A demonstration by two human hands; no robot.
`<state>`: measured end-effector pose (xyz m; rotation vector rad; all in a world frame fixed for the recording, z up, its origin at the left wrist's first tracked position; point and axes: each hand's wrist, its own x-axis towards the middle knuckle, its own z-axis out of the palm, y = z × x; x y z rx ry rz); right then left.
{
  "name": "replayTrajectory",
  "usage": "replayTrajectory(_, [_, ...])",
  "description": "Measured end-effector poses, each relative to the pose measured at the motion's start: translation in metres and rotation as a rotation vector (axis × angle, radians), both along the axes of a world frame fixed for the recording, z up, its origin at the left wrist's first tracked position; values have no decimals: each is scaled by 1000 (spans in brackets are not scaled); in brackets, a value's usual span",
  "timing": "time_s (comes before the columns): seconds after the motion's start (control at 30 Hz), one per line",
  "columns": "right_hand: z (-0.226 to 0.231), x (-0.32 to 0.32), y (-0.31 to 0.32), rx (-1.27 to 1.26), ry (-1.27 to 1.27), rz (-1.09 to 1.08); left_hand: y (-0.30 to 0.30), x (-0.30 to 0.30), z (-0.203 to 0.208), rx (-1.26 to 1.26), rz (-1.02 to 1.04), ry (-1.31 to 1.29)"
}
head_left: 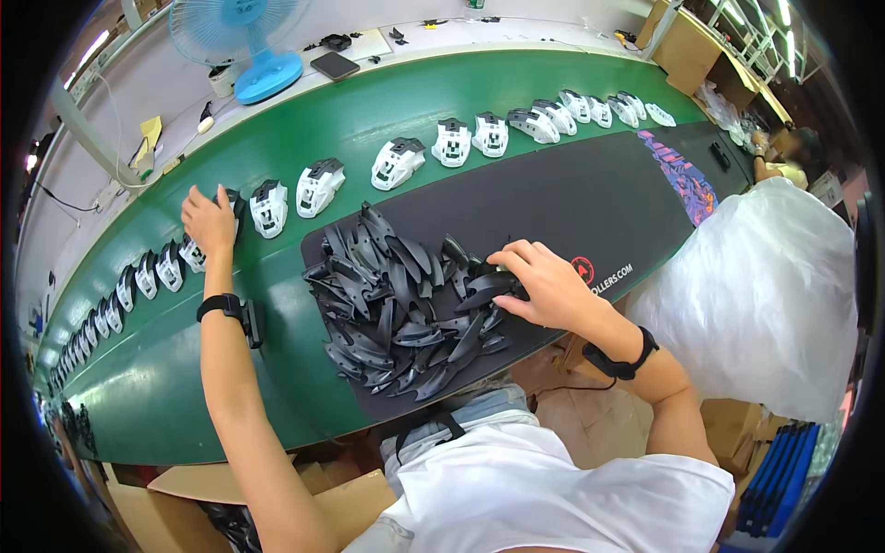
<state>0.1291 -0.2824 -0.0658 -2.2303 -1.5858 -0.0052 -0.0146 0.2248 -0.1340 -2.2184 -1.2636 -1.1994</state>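
My left hand (209, 221) is closed on a mouse shell at the far left of the green table; its palm and fingers hide most of that shell. White-and-dark mouse shells (320, 187) stand in a long curved row on both sides of it. In front of me lies a heap of black curved plastic side pieces (396, 276), on a dark mat (562, 203). At the heap's right edge, my right hand (544, 286) pinches one black curved side piece (489, 289) between thumb and fingers. Both wrists wear black bands.
A blue fan (267, 76) and a phone (335, 64) sit on the ledge behind the green table (157, 369). A large clear plastic bag (751, 295) bulges at the mat's right. Cardboard boxes (355, 507) stand below the front edge. Another person (788, 161) is at the far right.
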Motion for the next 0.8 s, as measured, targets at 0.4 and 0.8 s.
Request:
replayTrajectory(0.4, [-3, 30, 21, 267, 285, 38, -56, 35, 6, -475, -68, 451])
replayTrajectory(0.8, [66, 31, 76, 637, 923, 251, -208, 46, 119, -1164, -1303, -757])
